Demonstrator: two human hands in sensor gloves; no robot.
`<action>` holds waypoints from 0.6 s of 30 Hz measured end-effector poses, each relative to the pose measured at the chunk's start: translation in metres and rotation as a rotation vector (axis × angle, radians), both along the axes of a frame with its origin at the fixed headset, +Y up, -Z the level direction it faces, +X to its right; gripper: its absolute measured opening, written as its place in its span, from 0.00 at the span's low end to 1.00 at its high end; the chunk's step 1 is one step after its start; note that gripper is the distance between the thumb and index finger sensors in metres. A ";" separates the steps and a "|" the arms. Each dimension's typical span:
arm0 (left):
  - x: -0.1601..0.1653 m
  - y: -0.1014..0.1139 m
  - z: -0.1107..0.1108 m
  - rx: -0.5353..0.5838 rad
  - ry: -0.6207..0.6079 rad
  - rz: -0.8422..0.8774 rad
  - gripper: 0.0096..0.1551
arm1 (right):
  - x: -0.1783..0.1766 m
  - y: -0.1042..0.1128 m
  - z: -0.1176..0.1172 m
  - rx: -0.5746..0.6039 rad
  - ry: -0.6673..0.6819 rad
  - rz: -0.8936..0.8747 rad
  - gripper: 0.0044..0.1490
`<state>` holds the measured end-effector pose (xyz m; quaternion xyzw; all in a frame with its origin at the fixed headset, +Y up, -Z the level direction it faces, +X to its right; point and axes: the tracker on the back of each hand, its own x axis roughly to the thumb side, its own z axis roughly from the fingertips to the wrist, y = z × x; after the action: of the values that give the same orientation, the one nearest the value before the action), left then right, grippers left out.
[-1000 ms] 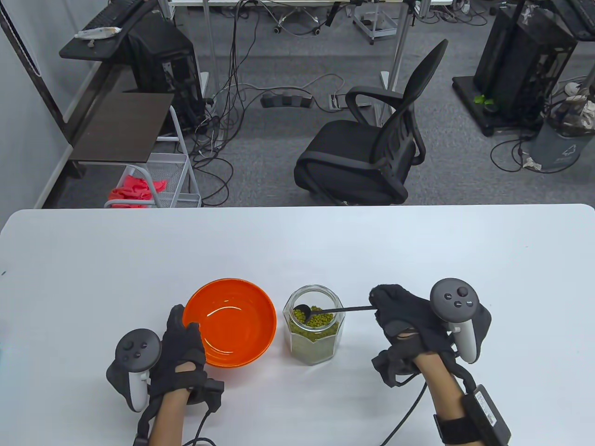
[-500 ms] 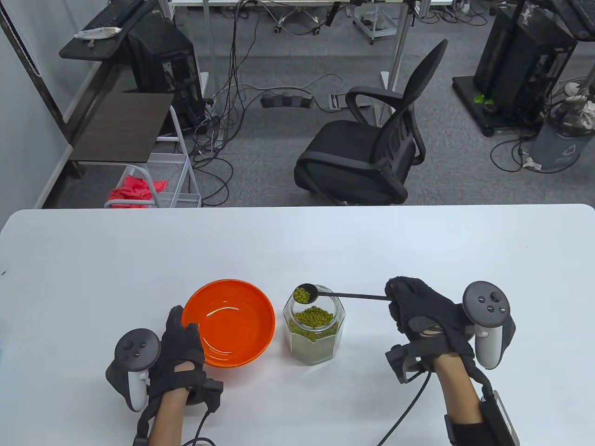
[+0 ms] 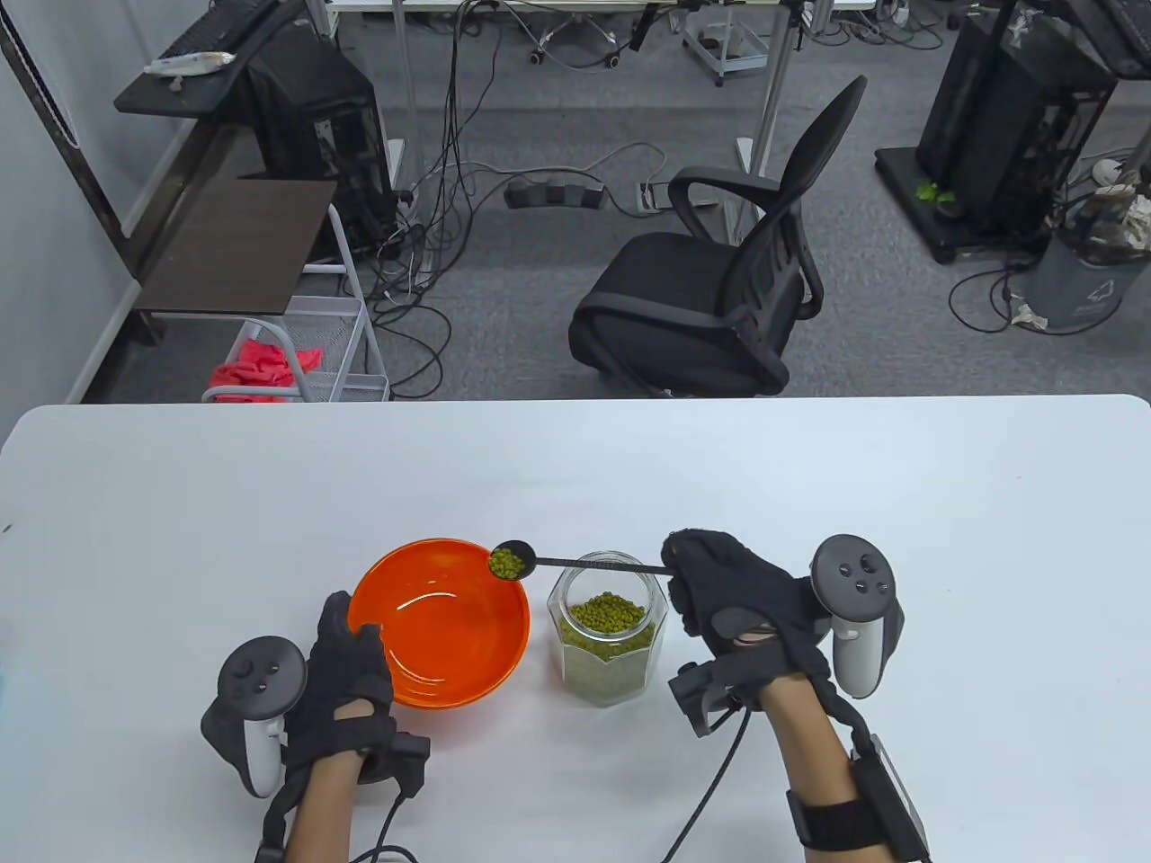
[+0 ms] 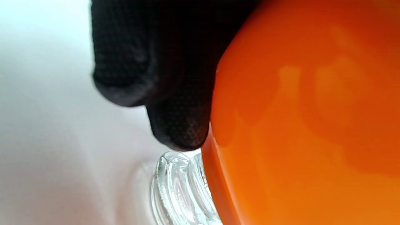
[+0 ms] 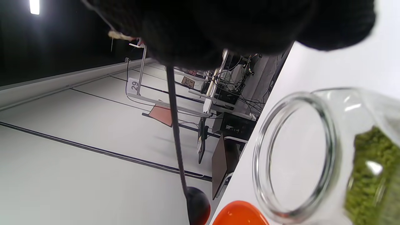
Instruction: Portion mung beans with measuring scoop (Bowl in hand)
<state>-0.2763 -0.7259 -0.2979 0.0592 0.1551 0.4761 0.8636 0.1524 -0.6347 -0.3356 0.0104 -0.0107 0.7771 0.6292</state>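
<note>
An orange bowl sits at the front of the white table; my left hand grips its near-left rim. The left wrist view shows my fingers against the bowl's wall. A glass jar of mung beans stands just right of the bowl. My right hand holds the black measuring scoop by its handle end. The scoop's cup, full of green beans, hovers over the bowl's far-right rim. The right wrist view shows the scoop, the jar mouth and a sliver of the bowl.
A black office chair stands on the floor beyond the table's far edge. A wire cart and desks with cables lie further back on the left. The table shows bare white surface around the bowl and jar.
My right hand lifted the scoop full of beans out of the jar, then carried it left to the bowl's far-right rim. My left hand stays on the bowl.
</note>
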 end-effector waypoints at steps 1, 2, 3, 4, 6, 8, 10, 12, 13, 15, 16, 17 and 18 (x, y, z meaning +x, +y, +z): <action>0.000 0.000 0.000 0.000 0.000 -0.001 0.36 | -0.004 -0.002 0.000 -0.002 0.007 -0.006 0.24; 0.000 0.000 0.000 -0.001 0.000 0.000 0.36 | -0.008 -0.004 0.000 -0.003 0.016 -0.010 0.24; 0.000 0.000 0.000 -0.001 -0.001 0.002 0.36 | -0.013 -0.007 0.000 -0.001 0.030 -0.013 0.24; 0.000 0.000 0.000 -0.001 -0.002 0.003 0.36 | -0.015 -0.007 0.000 0.000 0.034 -0.013 0.24; 0.000 0.000 0.000 0.001 -0.004 0.004 0.36 | -0.021 -0.009 0.001 0.016 0.045 -0.007 0.24; 0.000 0.000 0.000 0.001 -0.004 0.002 0.36 | -0.028 -0.011 0.002 0.036 0.052 -0.001 0.24; 0.000 0.000 0.000 0.001 -0.004 0.002 0.36 | -0.033 -0.011 0.004 0.049 0.068 0.009 0.24; 0.000 0.000 0.000 0.001 -0.004 0.002 0.36 | -0.037 -0.011 0.006 0.062 0.084 0.022 0.24; 0.000 0.000 0.000 0.001 -0.004 0.001 0.36 | -0.039 -0.012 0.007 0.071 0.094 0.028 0.25; 0.000 0.000 0.000 0.001 -0.005 0.001 0.36 | -0.043 -0.011 0.010 0.079 0.108 0.048 0.25; 0.000 0.000 0.000 0.002 -0.005 0.001 0.36 | -0.045 -0.010 0.011 0.088 0.114 0.066 0.25; 0.000 0.000 0.000 0.003 -0.005 0.000 0.36 | -0.047 -0.009 0.012 0.098 0.114 0.079 0.25; 0.000 0.000 0.000 0.003 -0.004 0.001 0.36 | -0.049 -0.008 0.013 0.112 0.114 0.097 0.25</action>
<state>-0.2760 -0.7259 -0.2979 0.0595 0.1524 0.4768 0.8637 0.1030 -0.6424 -0.3223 0.0901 -0.0178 0.8030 0.5889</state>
